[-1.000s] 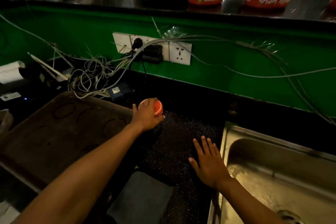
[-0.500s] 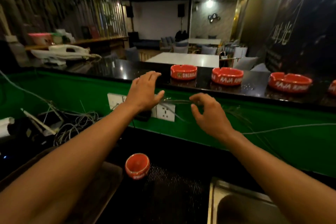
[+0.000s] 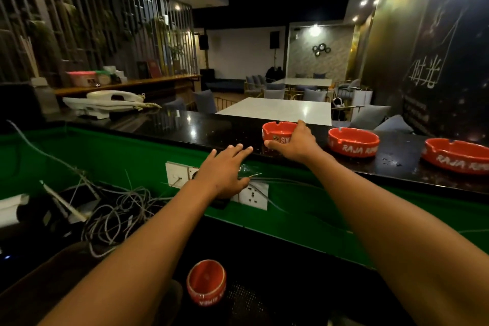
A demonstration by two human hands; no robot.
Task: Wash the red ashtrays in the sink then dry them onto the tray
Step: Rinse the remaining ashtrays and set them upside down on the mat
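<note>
Three red ashtrays stand on the black bar counter (image 3: 185, 127). My right hand (image 3: 293, 143) grips the leftmost ashtray (image 3: 277, 131), thumb at its near side and fingers over its right rim. A second ashtray (image 3: 353, 140) and a third ashtray (image 3: 457, 155) sit further right. My left hand (image 3: 225, 169) is open, fingers spread, held against the counter's near edge above the wall sockets. A fourth red ashtray (image 3: 206, 282) leans on its side on the dark mesh mat below, at the edge of the brown tray (image 3: 53, 286). The sink is out of view.
A green wall panel (image 3: 105, 156) carries white sockets (image 3: 254, 197) and a tangle of grey cables (image 3: 113, 214). A white telephone (image 3: 105, 103) rests on the counter at left. Tables and chairs fill the room beyond the bar.
My left hand let go of the ashtray by the tray and rose to the counter edge. My right hand left the mat, reached up and closed on the leftmost counter ashtray. My view tilted up.
</note>
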